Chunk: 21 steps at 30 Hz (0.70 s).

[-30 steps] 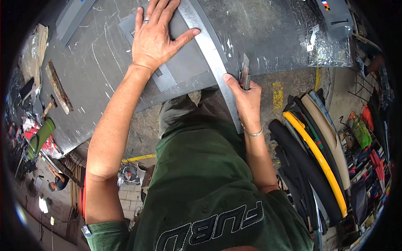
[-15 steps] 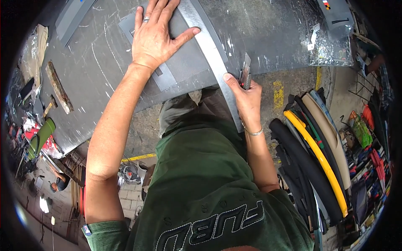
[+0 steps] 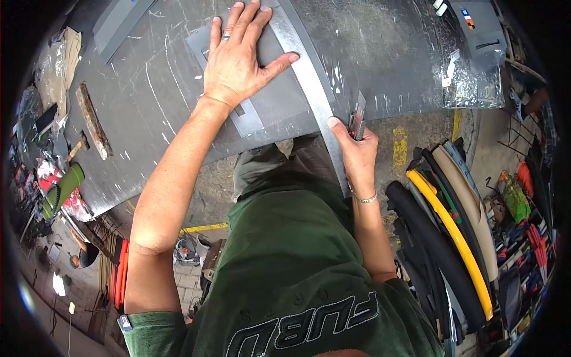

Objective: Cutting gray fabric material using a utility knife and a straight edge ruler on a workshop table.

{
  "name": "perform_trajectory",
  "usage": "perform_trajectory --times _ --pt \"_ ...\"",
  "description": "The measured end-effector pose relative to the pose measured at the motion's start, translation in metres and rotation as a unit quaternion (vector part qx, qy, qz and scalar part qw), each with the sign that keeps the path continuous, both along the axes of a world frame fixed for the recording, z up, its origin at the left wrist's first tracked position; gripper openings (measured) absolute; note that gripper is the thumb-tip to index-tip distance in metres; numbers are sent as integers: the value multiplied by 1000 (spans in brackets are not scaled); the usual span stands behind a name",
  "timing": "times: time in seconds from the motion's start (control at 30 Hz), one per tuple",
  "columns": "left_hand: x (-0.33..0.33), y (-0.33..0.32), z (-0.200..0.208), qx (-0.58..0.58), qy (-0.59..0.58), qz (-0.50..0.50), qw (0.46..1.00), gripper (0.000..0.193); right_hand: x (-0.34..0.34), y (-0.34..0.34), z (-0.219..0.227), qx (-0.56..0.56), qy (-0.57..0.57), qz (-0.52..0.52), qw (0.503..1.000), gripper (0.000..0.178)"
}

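My left hand (image 3: 237,72) lies flat with fingers spread on a grey sheet (image 3: 278,100) of leather-like material. Its thumb and fingertips reach the edge of a long metal ruler (image 3: 310,88), which looks curved in this view. The ruler crosses the sheet and runs past the table's near edge. My right hand (image 3: 360,153) is closed around a utility knife (image 3: 359,113), blade pointing away from me, while its thumb presses on the ruler's near part. A smaller grey piece with a slot (image 3: 247,122) shows beside my left wrist.
The dark, scratched worktable (image 3: 375,53) has a wooden stick (image 3: 94,122) and a hammer (image 3: 78,147) at left. A grey panel (image 3: 122,27) lies far left. At right stand a plastic-wrapped stack (image 3: 473,86) and material rolls, one yellow (image 3: 455,238). Another person (image 3: 88,254) shows at lower left.
The view has shifted slightly, so the table and hands appear a little lower and to the right. Both hands keep their places on the sheet and ruler.
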State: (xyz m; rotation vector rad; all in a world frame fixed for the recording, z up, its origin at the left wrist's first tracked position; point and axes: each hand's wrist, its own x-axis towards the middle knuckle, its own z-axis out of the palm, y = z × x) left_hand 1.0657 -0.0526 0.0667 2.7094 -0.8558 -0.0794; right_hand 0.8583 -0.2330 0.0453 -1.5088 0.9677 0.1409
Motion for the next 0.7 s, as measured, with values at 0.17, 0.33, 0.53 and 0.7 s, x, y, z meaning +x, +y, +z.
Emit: perform_trajectory --times 0.17,0.33,0.53,0.7 --pt "13 11 -51 -397 -90 -112 907 90 2 3 -1 1 -10 10 1000 33" --pt "11 3 -39 -215 -44 -57 974 90 0 1 0 -1 -7 5 1000 35" --pt "14 5 -56 -405 -87 -113 903 89 -2 1 -3 -1 -5 4 1000 36" --pt "4 -1 -14 -10 8 -1 1000 89 -5 0 -5 -7 -12 -4 1000 34"
